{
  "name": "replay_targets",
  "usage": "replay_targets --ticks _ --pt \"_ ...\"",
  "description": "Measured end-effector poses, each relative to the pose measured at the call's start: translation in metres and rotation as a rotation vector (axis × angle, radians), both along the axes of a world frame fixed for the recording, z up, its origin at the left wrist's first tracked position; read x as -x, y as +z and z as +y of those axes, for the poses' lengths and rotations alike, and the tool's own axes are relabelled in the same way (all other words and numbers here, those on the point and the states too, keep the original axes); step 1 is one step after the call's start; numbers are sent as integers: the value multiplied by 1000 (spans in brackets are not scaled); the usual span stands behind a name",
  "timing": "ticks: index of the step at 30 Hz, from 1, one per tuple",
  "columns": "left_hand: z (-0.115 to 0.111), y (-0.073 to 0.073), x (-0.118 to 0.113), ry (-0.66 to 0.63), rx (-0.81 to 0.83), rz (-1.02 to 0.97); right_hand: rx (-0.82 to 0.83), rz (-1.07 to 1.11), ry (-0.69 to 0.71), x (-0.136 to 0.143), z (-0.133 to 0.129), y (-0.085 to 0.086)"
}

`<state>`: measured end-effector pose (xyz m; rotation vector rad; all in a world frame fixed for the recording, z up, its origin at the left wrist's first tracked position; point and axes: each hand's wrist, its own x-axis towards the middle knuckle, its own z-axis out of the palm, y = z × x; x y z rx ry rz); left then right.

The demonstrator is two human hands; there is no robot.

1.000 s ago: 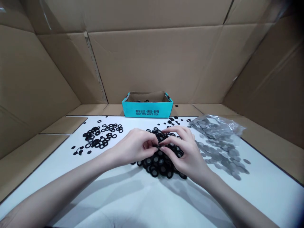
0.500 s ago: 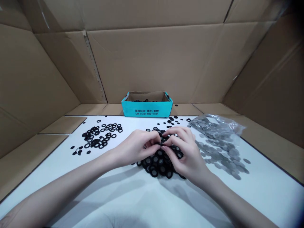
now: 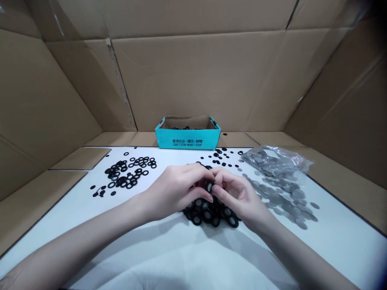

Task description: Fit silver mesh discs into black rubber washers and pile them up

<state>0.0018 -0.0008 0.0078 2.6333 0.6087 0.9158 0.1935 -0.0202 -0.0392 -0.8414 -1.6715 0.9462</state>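
Between the fingertips of both hands is a black ring with a grey centre (image 3: 209,186), tilted up toward the camera. My left hand (image 3: 178,189) pinches it from the left, thumb below and fingers above. From the right, my right hand (image 3: 237,193) closes on it with thumb and curled index finger. Directly under the hands lies a heap of black rings with grey centres (image 3: 207,216), partly hidden by them.
A turquoise box (image 3: 187,139) with black pieces stands at the back. Black rings (image 3: 123,173) lie scattered at left, small black discs (image 3: 218,155) behind the heap. At right are loose grey discs (image 3: 284,197) and a clear bag of grey discs (image 3: 272,159). Cardboard walls (image 3: 193,76) surround the table.
Both hands have lifted slightly from the heap and closed together. A ring with a grey centre now shows between their fingertips; the right fingers have curled in.
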Motion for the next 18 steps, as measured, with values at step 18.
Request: replay_targets --ticks 18 --pt "4 -2 3 -26 -170 91 148 53 168 -3 1 -1"
